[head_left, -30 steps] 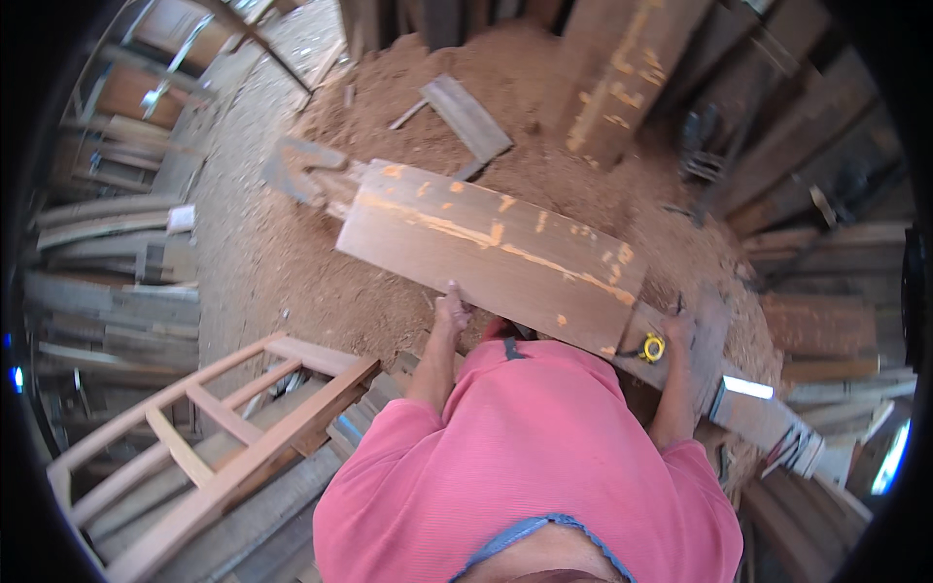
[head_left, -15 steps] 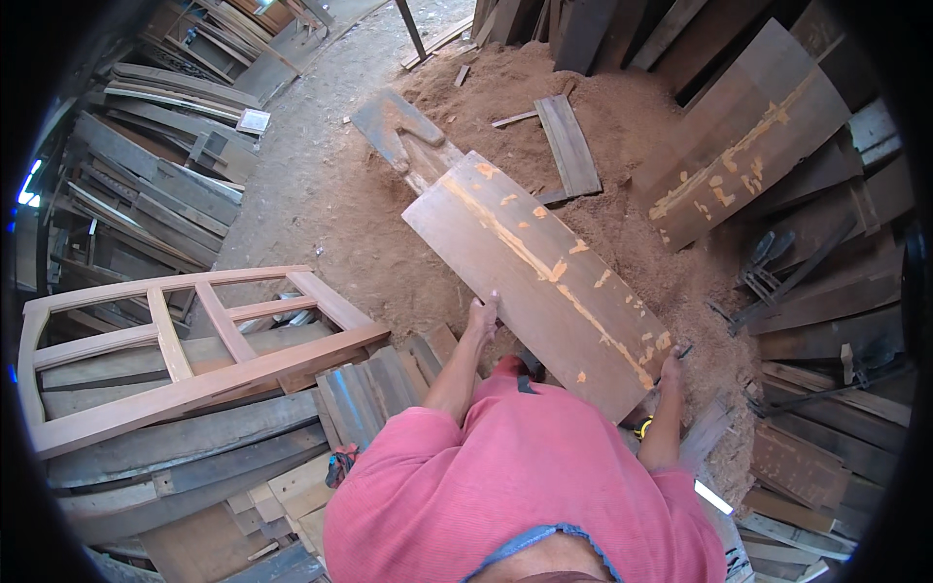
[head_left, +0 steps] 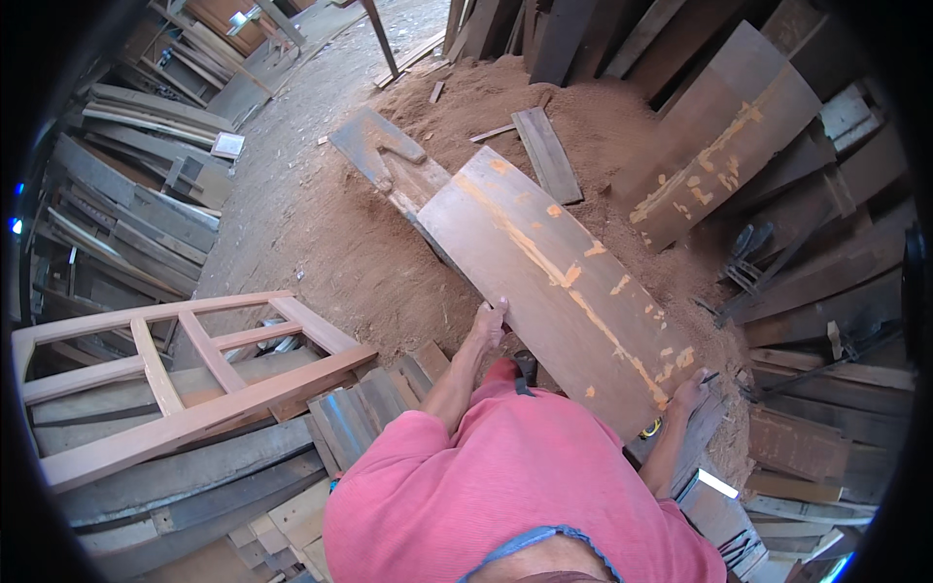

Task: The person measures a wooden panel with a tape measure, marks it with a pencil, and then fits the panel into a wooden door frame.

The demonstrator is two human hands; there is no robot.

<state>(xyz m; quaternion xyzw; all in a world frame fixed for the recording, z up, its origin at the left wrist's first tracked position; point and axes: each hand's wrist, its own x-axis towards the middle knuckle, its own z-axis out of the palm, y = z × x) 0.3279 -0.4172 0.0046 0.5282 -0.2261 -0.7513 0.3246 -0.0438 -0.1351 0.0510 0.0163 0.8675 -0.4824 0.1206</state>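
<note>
A broad wooden board (head_left: 530,282), streaked and dotted with pale orange filler, slants in front of me from the upper left to the lower right. My left hand (head_left: 491,323) grips its near left edge, the thumb lying on the upper face. At the lower right end, my right hand (head_left: 690,391) is closed on the board's corner. A thin dark stick (head_left: 711,376), perhaps a pencil, pokes out from those right fingers. Beyond the board's far end shows a plank bench with a V-shaped notch (head_left: 379,146). A yellow round object (head_left: 653,428), partly hidden, lies under the board's near edge.
Sawdust (head_left: 408,282) covers the ground. A second filler-patched panel (head_left: 724,136) leans at the upper right among dark boards. To my left, a panelled wooden frame (head_left: 185,374) rests on stacked planks (head_left: 194,466). A loose plank (head_left: 547,155) lies beyond the board.
The board has shifted a little to the right and toward me, uncovering more of the notched bench. Both hands keep their hold on it. My view has turned slightly.
</note>
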